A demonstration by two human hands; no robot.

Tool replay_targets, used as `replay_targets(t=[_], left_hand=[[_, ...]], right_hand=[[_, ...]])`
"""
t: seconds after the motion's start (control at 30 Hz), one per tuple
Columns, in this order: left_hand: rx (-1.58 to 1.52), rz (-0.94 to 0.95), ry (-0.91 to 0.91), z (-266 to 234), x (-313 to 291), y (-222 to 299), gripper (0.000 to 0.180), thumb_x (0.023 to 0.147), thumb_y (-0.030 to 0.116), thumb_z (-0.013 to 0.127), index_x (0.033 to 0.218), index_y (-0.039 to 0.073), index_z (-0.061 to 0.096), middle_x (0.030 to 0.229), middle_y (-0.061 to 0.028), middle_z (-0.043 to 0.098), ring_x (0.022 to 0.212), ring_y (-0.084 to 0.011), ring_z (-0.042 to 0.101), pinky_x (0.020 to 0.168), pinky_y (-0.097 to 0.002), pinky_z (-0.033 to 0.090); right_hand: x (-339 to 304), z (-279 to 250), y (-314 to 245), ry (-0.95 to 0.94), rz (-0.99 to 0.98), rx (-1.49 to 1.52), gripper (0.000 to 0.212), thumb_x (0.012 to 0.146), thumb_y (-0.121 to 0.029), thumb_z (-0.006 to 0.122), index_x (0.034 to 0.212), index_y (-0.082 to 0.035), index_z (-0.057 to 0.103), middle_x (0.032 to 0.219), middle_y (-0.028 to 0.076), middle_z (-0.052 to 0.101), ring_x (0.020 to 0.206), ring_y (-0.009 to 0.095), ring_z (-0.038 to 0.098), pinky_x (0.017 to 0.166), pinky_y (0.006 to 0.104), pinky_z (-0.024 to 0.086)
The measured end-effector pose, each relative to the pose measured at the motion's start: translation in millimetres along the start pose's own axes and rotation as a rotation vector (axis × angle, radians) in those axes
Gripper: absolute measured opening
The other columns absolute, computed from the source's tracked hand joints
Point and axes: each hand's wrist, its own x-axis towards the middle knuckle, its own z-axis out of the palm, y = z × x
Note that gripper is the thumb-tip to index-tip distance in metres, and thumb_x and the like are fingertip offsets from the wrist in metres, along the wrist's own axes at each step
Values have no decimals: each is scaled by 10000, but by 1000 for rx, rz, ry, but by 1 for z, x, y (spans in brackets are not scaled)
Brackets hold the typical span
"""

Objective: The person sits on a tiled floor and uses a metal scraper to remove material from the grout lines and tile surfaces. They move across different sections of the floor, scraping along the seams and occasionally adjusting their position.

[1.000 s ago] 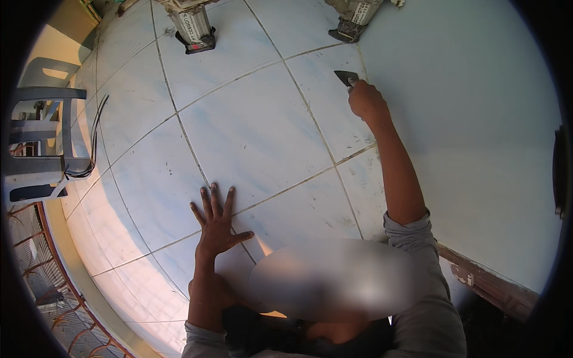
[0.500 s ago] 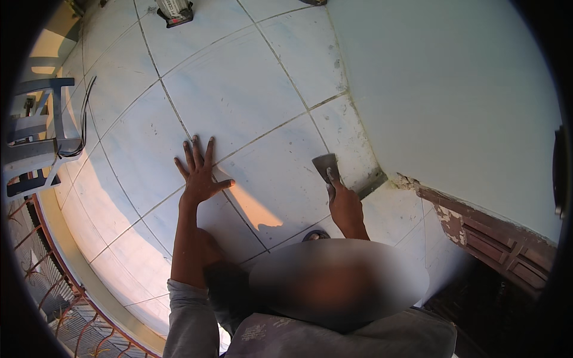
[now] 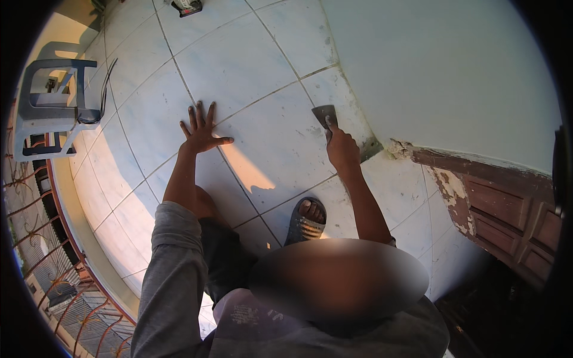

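My left hand [image 3: 200, 131] lies flat with spread fingers on the white tiled floor [image 3: 256, 77], close to a crossing of grout lines. In my right hand [image 3: 342, 147] is a putty knife [image 3: 324, 114]; its wide dark blade points away from me and one finger stretches along it. The handle is hidden inside the grip. Under the blade, the tile lies near the foot of the pale wall, where dark stains and specks mark the floor. Whether the blade edge touches the tile I cannot tell.
My sandalled foot [image 3: 307, 219] rests between my arms. To the left are a grey plastic chair [image 3: 57, 107] with a dark cable and a rusty metal railing [image 3: 65, 250]. At right stand the pale wall [image 3: 441, 77] and a peeling brown door [image 3: 495, 209]. A bag [image 3: 187, 7] sits at the far edge.
My right hand and the putty knife have shifted away from me along the floor. The view has tilted, bringing my sandalled foot into sight. My left hand stays planted on the tile.
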Motion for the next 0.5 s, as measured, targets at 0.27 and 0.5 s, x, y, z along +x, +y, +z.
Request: replay_targets(t=[0.27,0.5], left_hand=[[23,-25,-15,2,1,-6,1582,464,870,810,1638,353,-115,1707,-143,-205,1555,-392,-223,1171,-748,-43],[45,-9,-12,8,-6,-11,1583,465,867,809,1633,357,-128,1709,-144,-193,1558,-402,-205,1170,-759,-22]], right_hand=[[-127,18,-5,-299,165,112,448,1058,-351,506,1506,-344,492,924,235,730,900,452,709,825,563,551],[-99,18,-16,-251,155,130,430,1050,-282,523,1479,-297,540,934,277,710,938,474,686,842,569,536]])
